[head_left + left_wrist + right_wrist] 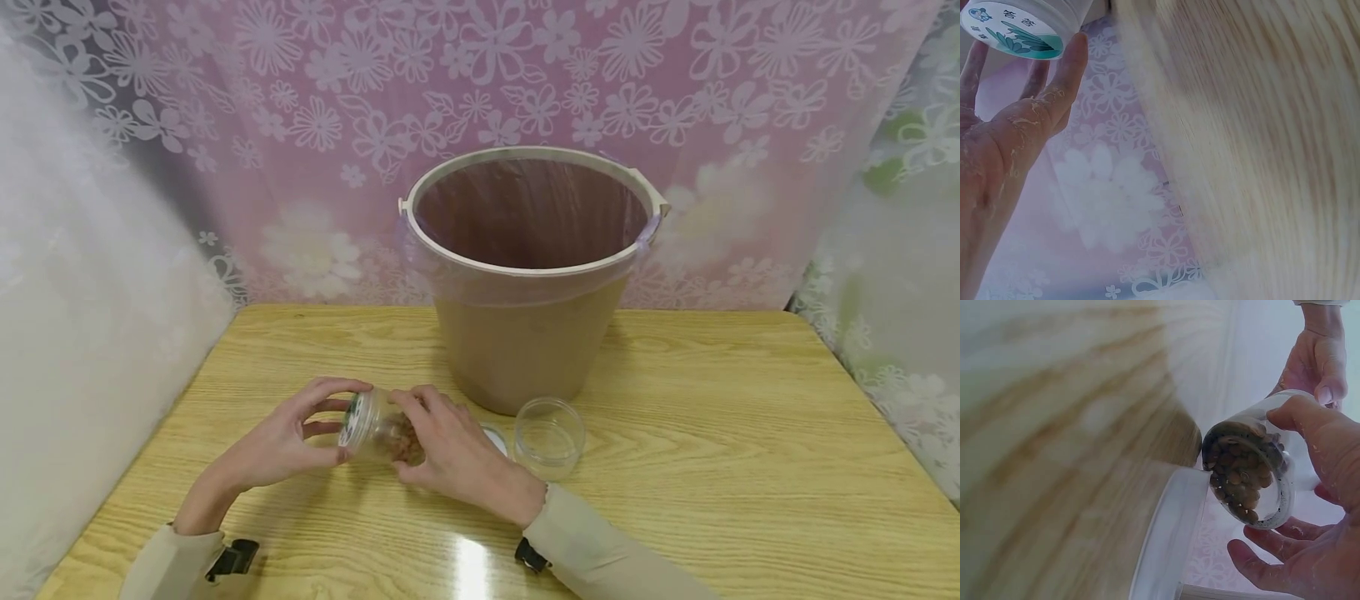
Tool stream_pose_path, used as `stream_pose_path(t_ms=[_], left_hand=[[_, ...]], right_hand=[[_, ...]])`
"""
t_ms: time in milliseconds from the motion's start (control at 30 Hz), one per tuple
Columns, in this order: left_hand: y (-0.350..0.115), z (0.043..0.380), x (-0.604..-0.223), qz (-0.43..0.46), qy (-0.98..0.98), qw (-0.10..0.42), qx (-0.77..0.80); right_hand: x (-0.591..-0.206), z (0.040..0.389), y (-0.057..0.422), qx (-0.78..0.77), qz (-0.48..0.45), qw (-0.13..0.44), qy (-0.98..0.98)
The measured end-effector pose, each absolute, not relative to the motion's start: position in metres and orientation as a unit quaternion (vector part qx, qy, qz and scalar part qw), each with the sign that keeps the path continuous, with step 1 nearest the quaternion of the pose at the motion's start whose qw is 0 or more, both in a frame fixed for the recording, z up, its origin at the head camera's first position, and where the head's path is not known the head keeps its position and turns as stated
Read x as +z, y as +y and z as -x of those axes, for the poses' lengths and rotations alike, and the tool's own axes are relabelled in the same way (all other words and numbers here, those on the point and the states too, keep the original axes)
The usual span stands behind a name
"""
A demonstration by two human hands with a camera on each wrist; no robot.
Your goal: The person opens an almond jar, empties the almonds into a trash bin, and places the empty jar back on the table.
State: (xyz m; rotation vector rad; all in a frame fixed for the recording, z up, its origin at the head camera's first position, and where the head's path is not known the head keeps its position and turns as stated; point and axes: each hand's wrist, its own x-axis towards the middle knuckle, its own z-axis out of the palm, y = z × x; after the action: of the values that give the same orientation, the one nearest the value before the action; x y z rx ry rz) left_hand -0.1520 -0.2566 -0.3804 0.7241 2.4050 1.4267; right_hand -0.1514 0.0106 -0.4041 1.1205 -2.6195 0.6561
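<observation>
A clear jar (380, 427) lies tipped on its side between both hands, above the table. Brown pellet-like pieces (1241, 475) are gathered at its bottom end. My left hand (281, 433) grips the lid end, thumb below and fingers above. The lid (1016, 34) is on the jar and bears a white label with green leaves. Around the body near the bottom end, my right hand (457, 450) holds the jar with thumb and fingers. To the right stands an open clear round container (550, 442). A white round piece (496, 438) shows partly behind the right hand.
A large beige bucket (525, 342) with a thin plastic liner stands behind the hands on the wood-grain table (720, 433). Flower-patterned curtains (322, 108) hang at the back and both sides.
</observation>
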Motion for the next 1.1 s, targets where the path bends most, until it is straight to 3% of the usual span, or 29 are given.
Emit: stream_pose_path(t_ms=[633,1100], left_hand=[[-0.2492,0.1536,-0.3729,-0.165,0.872,0.152,0.436],[-0.2546,0.1533,-0.3758,-0.225,0.841,0.143,0.471]], right_hand=[[-0.3971,0.1517,0.0101,0.220,-0.373,0.088,-0.897],[-0.3969,0.1509,0.0108,0.216,-0.369,0.077,-0.901]])
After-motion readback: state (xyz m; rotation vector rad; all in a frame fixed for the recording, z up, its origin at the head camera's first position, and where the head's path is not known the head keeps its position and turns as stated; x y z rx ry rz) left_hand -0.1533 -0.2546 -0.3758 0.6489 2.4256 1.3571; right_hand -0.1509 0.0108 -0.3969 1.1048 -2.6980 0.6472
